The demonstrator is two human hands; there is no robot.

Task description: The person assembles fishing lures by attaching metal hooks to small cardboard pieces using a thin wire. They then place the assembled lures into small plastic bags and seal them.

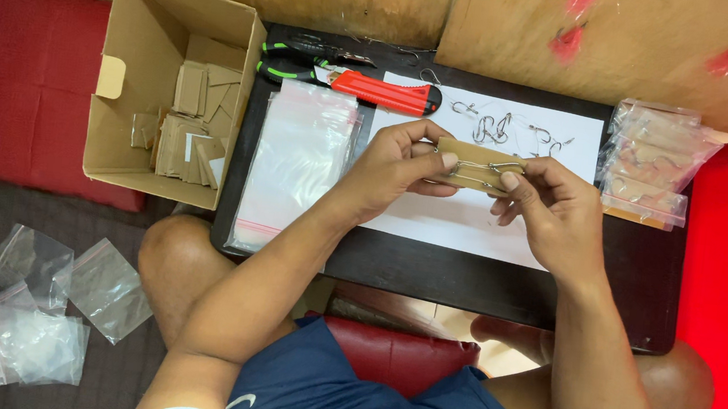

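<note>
Both hands hold a small brown cardboard card (472,152) with metal hooks (489,167) laid across it, above a white paper sheet (472,217) on a low black table (429,276). My left hand (400,168) grips the card's left end, thumb on top. My right hand (546,207) pinches the right end, thumb pressing the hooks. Several loose metal hooks (505,131) lie on the paper just beyond the card.
A stack of clear zip bags (295,165) lies at the table's left. A red utility knife (386,93) and green-handled pliers (294,58) lie at the back. Filled bags (652,164) sit right. A cardboard box (168,82) of cards stands left. Clear bags (51,306) lie on the floor.
</note>
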